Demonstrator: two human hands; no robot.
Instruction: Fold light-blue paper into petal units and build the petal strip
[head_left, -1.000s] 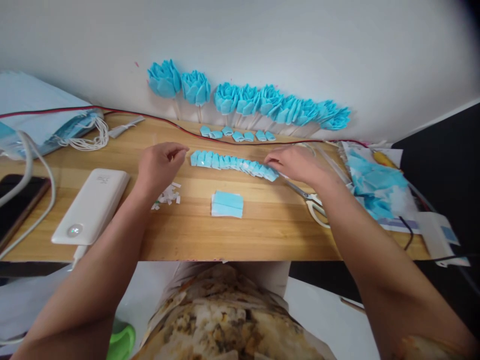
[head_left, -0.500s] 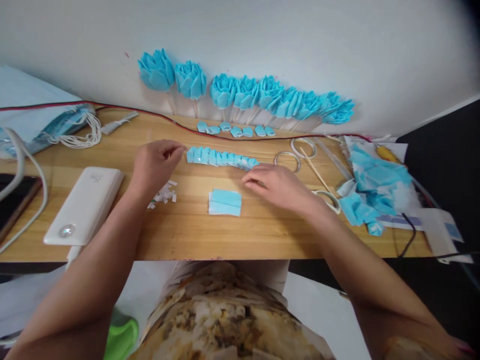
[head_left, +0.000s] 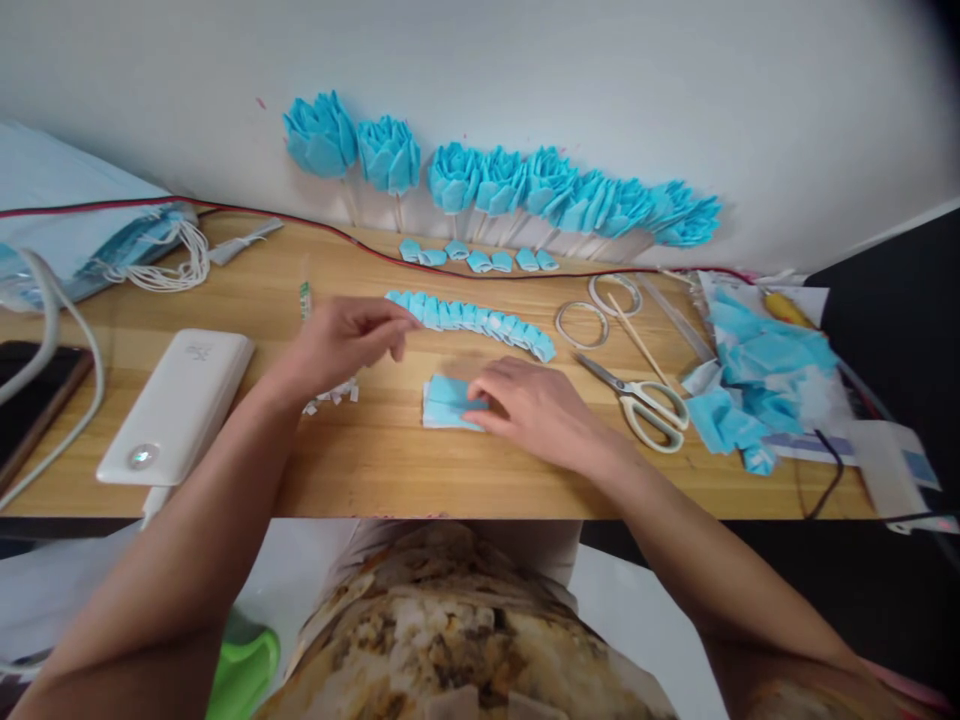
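Fingers of right hand (head_left: 536, 410) spread flat on one stack of blue sheets (head_left: 444, 398), gripping nothing; stack under the fingertips, long axis left-right. Fingers of left hand (head_left: 345, 340) loosely curled, hold unclear, beside the left end of one pleated strip (head_left: 480, 322) behind. Farther along the desk (head_left: 375, 470): one scissors (head_left: 622, 388), two tape rings (head_left: 558, 322).

Right hand (head_left: 536, 410) moved from petal row (head_left: 472, 322) down onto blue stack (head_left: 446, 400); left hand (head_left: 345, 340) shifted right.
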